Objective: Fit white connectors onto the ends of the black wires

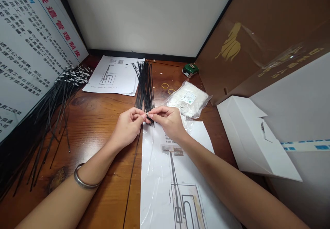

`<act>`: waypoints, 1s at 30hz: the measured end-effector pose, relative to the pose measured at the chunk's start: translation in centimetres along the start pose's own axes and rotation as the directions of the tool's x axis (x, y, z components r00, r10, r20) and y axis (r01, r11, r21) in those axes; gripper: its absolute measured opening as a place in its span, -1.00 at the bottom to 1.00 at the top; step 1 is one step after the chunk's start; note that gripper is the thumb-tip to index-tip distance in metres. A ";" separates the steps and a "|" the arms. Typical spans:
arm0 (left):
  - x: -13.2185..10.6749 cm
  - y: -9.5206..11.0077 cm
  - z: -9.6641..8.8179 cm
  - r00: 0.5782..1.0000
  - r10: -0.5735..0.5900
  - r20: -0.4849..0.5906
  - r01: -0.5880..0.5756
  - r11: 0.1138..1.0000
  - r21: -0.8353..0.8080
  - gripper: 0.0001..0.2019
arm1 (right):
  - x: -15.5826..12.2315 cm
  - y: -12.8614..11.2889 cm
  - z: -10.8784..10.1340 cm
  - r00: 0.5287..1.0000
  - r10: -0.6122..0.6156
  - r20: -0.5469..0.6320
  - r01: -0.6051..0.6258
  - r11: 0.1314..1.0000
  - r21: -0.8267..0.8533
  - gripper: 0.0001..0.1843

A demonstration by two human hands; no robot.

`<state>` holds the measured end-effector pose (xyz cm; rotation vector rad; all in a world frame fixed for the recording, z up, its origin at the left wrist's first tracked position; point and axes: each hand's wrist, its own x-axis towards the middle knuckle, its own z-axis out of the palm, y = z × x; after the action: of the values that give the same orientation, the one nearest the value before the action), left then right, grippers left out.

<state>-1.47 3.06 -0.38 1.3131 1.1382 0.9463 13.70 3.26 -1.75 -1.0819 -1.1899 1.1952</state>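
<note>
My left hand point(128, 125) and my right hand point(166, 119) meet over the middle of the wooden table point(98, 126). Both pinch with thumb and forefinger around a small white piece point(147, 114) at the end of a thin black wire point(132, 174), which trails back toward me across the table. Just beyond my fingers lies a bundle of bare black wires point(145, 84). A clear bag of small white parts point(189, 100) sits to the right of that bundle. A silver bangle point(83, 181) is on my left wrist.
A pile of black wires with white ends point(51, 101) lies at the left against a board with printed text. Drawing sheets lie at the back point(113, 76) and under my right arm point(177, 187). A white box point(252, 143), cardboard point(257, 40), green tape measure point(190, 69) and rubber bands point(165, 85) stand right.
</note>
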 end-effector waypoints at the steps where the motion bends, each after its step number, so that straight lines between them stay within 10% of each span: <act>1: 0.0 0.0 0.0 1.000 0.000 -0.001 0.000 1.000 0.000 -0.84 | 0.0 0.0 0.0 1.000 -0.006 0.002 0.006 1.000 0.007 -0.96; 24: 0.0 0.6 0.2 1.000 0.006 -0.003 -0.006 1.000 -0.012 -0.81 | -0.2 0.2 0.4 0.999 0.010 -0.040 -0.010 1.000 0.008 -0.85; 30: -0.5 0.4 0.2 0.995 0.025 0.091 -0.034 0.995 0.097 -0.80 | 0.7 -0.3 -0.2 0.960 -0.031 -0.279 0.055 0.995 0.078 -0.81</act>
<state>-1.37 2.60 0.05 1.4414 1.1098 0.8530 13.94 3.93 -1.43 -1.1129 -0.9323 1.0125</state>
